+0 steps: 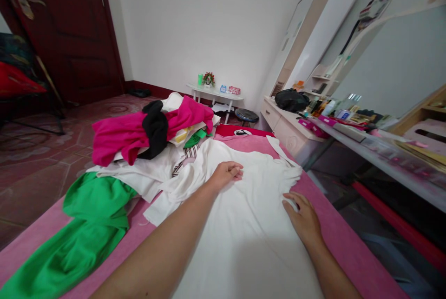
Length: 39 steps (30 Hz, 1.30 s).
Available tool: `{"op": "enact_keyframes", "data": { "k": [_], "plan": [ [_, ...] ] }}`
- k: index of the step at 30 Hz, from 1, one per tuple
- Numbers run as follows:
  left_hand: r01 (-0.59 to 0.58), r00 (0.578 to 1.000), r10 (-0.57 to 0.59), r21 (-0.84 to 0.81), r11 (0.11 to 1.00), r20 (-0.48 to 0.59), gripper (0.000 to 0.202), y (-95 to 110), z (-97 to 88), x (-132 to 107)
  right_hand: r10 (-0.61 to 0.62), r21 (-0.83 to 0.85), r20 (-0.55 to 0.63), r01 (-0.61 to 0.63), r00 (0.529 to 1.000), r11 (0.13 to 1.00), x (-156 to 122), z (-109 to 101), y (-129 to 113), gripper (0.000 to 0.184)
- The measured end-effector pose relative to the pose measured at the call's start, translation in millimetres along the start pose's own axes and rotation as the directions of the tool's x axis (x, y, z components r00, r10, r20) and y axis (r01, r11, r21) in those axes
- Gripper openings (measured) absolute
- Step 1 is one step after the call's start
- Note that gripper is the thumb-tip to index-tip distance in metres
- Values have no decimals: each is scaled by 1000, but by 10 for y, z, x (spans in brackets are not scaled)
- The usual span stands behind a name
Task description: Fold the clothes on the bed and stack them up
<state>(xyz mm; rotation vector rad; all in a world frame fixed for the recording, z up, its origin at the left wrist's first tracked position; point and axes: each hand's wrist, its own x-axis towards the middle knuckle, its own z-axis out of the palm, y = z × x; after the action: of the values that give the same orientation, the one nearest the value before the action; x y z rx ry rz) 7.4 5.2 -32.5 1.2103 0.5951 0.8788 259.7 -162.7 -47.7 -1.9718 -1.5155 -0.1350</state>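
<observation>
The white shirt [251, 201] lies spread over a pink cloth [343, 229]; it is plain and thin-looking, with soft creases running down its body and a shadow across the near part. The right hand [304, 215] is at the shirt's right edge, thumb and forefinger apart at the tips; whether this grip has any fabric in it, I cannot tell. The left hand [228, 173] is over the shirt's upper middle, fingers curled in close together; I cannot tell if that grip pinches cloth. The shirt's far right corner is ruffled, and its left side bunches into loose folds.

Left of the shirt lies a rumpled green garment [94, 224]. Beyond that, to the shirt's far left, is a heap with a magenta garment [118, 134] and a black cloth [155, 131] on top. Just past the shirt's far end is a red cloth [256, 130] with a round black-and-white emblem. Well beyond the shirt stands a low white bench [213, 92], bearing a green tumbler [200, 79] and a potted flower arrangement [208, 78].
</observation>
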Motion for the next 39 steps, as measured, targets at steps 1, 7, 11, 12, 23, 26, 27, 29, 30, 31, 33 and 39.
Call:
{"op": "enact_keyframes", "data": {
  "k": [1,7,11,12,23,26,27,29,30,31,33,39],
  "plan": [
    [2,1000,-2,3,1000,-1,20,6,3,-1,5,2,0,-5,1000,1000,1,5,8,35],
    [0,1000,0,16,1000,1,22,5,12,2,12,20,-6,-12,1000,1000,0,16,24,33],
    [-6,1000,6,20,1000,7,25,-24,3,15,4,20,-13,-3,1000,1000,-1,8,15,33],
    [-7,1000,7,20,1000,9,26,-30,1,17,6,19,-11,-6,1000,1000,-2,7,11,33],
    [-22,1000,22,14,1000,4,28,-14,-3,-6,5,-8,-31,-5,1000,1000,-21,-24,-61,31],
    [-21,1000,21,19,1000,-3,28,-19,-1,-7,6,-14,-27,-6,1000,1000,-25,-34,-70,31],
    [-21,1000,21,21,1000,-4,28,-23,-1,-7,7,-18,-25,-7,1000,1000,-26,-37,-73,31],
    [-21,1000,21,26,999,-5,28,-29,1,-4,9,-28,-21,-10,1000,1000,-27,-42,-79,31],
    [-21,1000,22,28,999,-5,27,-30,2,-3,10,-32,-20,-11,1000,999,-27,-44,-82,31],
    [-20,1000,21,29,999,-6,27,-29,2,-1,12,-34,-19,-13,1000,999,-26,-45,-85,31],
    [-15,1000,16,32,999,-9,26,-23,1,1,17,-35,-20,-18,1000,999,-23,-47,-88,31],
    [2,999,0,55,999,-42,26,32,48,-37,6,-46,-21,-7,1000,999,-24,-45,-80,27]
  ]
}}
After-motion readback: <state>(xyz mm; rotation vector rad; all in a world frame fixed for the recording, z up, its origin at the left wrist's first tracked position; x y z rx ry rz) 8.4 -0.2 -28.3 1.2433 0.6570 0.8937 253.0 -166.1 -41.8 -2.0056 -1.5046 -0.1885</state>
